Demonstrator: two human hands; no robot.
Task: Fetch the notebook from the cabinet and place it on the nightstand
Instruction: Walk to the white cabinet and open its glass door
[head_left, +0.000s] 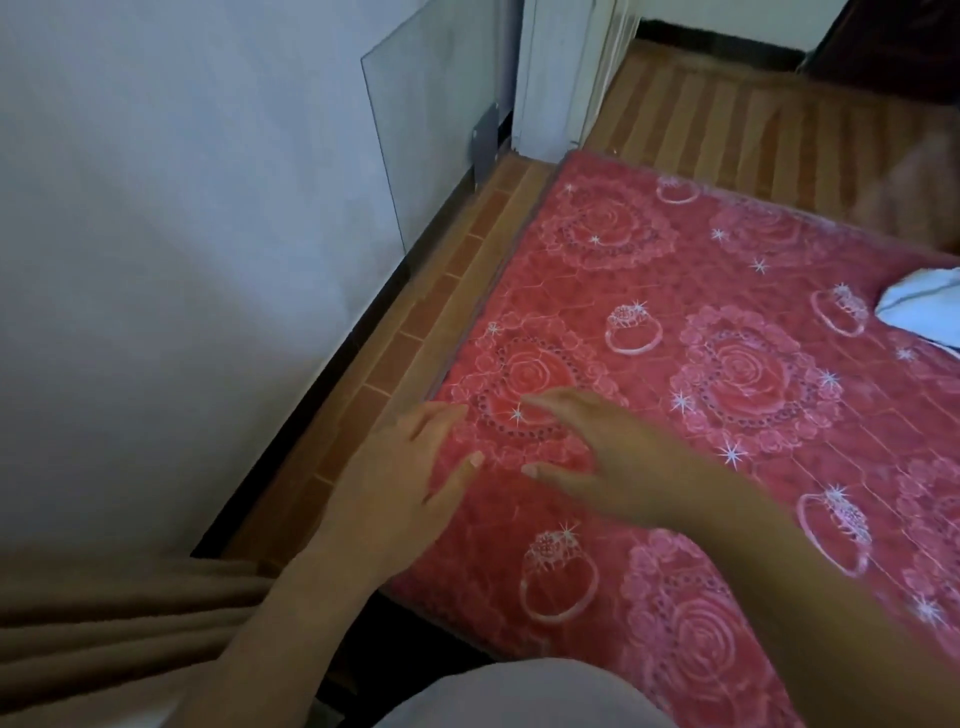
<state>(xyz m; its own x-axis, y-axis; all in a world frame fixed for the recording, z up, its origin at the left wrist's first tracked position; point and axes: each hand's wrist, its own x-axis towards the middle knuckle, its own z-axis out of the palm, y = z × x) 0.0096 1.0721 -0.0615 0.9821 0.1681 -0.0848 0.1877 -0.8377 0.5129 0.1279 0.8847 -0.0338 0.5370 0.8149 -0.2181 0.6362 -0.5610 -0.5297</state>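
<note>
No notebook, cabinet or nightstand shows in the head view. My left hand hovers over the left edge of a red mattress printed with roses and rings, fingers spread and holding nothing. My right hand is just to its right over the mattress, palm down with fingers apart, also holding nothing. Both forearms reach in from the bottom of the frame.
A pale wall runs along the left, with a glass pane leaning on it. A strip of wooden floor lies between wall and mattress. A beige curtain hangs at lower left. White cloth lies at the mattress's right edge.
</note>
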